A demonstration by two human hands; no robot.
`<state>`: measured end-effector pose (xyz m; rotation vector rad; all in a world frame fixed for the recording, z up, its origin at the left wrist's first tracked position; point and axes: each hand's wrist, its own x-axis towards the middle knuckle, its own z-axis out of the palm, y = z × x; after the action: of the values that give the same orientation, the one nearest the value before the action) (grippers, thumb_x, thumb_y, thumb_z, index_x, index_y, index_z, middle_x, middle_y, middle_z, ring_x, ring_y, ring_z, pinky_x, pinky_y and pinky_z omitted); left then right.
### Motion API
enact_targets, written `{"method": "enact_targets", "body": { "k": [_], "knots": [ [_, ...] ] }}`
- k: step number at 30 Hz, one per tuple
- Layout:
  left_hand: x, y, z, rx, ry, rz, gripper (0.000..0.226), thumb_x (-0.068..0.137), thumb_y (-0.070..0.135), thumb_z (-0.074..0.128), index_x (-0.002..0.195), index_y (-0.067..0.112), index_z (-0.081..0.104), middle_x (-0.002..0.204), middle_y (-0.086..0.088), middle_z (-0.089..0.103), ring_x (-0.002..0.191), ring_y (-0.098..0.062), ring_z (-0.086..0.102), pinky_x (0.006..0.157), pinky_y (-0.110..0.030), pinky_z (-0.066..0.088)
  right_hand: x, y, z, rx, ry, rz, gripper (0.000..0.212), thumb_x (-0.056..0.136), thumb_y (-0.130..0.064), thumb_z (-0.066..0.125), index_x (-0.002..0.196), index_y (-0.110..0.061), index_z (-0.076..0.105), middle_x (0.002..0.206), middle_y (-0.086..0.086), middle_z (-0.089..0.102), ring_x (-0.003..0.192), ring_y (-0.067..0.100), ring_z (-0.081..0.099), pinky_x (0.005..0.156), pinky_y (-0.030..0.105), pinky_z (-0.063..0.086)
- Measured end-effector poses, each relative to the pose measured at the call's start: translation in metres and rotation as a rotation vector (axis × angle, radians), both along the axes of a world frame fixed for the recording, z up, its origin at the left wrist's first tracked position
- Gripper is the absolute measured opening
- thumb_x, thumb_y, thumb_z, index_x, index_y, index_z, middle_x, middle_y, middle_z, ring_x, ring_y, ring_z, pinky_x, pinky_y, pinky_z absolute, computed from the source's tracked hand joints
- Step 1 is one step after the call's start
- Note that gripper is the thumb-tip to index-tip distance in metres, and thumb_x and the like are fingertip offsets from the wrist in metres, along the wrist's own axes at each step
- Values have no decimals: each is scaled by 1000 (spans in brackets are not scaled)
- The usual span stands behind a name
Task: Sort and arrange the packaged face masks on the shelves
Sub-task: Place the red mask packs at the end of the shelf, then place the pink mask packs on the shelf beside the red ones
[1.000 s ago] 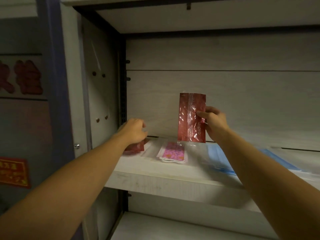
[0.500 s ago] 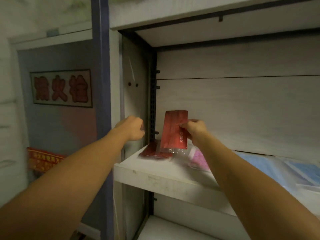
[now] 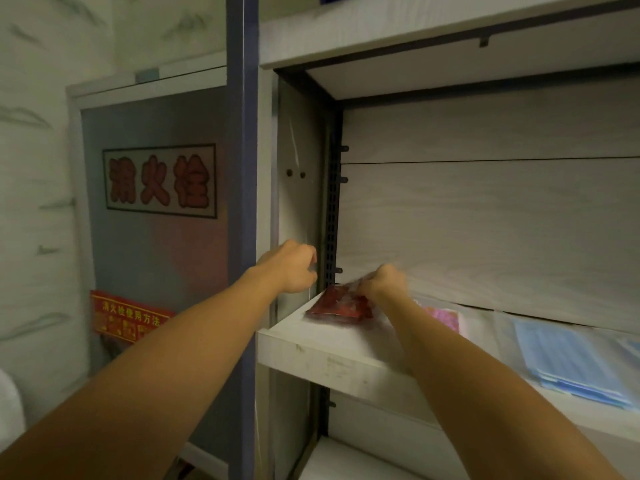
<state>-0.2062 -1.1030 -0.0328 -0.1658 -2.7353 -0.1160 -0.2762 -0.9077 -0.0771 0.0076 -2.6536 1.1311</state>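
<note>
A stack of red packaged masks lies at the far left end of the white shelf. My right hand grips the top red pack by its far edge, lowered flat onto that stack. Just left of the stack, my left hand hovers at the shelf's side panel with curled fingers; nothing shows in it. A pink patterned mask pack lies right of my right arm, partly hidden by it. Blue mask packs lie further right on the same shelf.
The cabinet's side panel and a perforated upright rail close off the left end. A lower shelf shows underneath. Left of the cabinet stands a blue post and a metal door with red signs.
My right hand has carried the red pack from upright in the air leftward and down flat onto the red stack. My left hand lifted off that stack. The view swung left.
</note>
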Motion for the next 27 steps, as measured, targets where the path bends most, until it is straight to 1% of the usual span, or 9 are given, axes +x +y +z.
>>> {"method": "enact_targets", "body": {
  "k": [2,5,7,9,12,15,18,23,27],
  "knots": [
    [-1,0,-1,31,6,-15,35,93,28,57,126,17,61,113,-7,61,99,-28,62,87,-44,57,5,-3,-2,102,17,-15,32,78,-35,79,95,-11,65,99,12,70,92,30,69,81,40,60],
    [-3,0,-4,59,7,-24,33,93,28,58,124,18,62,109,-7,61,96,-28,62,85,-44,57,9,-5,-2,246,39,-18,33,82,-30,77,98,-9,58,97,10,65,92,29,66,74,36,56],
    [-5,0,-6,60,5,-30,32,93,28,58,124,18,62,108,-7,61,94,-28,63,85,-44,58,7,-5,-3,287,50,-35,41,82,-28,76,108,-7,54,102,11,65,95,30,66,74,37,56],
    [-7,0,-8,59,-2,-36,32,94,27,59,123,17,62,107,-7,61,93,-28,63,84,-44,58,7,-3,-2,303,66,-30,40,83,-29,76,105,-9,50,102,11,64,88,29,61,72,36,53],
    [-11,2,-8,99,1,-61,31,93,27,60,122,17,63,111,-7,61,95,-28,64,86,-43,58,6,8,3,335,98,5,38,86,-31,72,111,-9,56,110,11,65,86,29,57,75,35,53],
    [-16,8,-7,136,-2,-83,29,92,27,63,119,17,65,112,-7,62,97,-28,64,88,-43,57,11,27,10,348,154,63,40,91,-31,69,123,-8,59,119,12,65,105,31,60,87,37,53],
    [-22,21,-9,128,-4,-108,25,90,28,64,113,18,67,105,-6,64,90,-28,65,84,-44,59,21,52,16,402,186,46,37,92,-35,67,121,-13,64,121,10,67,115,31,58,91,36,51],
    [-33,59,-14,110,-28,-220,29,89,32,61,113,17,66,110,-8,63,92,-29,64,86,-44,58,52,103,15,535,184,-49,31,92,-35,65,117,-17,67,117,8,69,112,30,60,90,35,51],
    [-31,101,-16,83,-9,-316,23,87,32,61,106,20,68,102,-4,68,91,-29,65,84,-43,58,83,143,10,594,153,-168,31,92,-34,63,120,-20,66,120,7,66,113,29,59,85,33,49]
  ]
}}
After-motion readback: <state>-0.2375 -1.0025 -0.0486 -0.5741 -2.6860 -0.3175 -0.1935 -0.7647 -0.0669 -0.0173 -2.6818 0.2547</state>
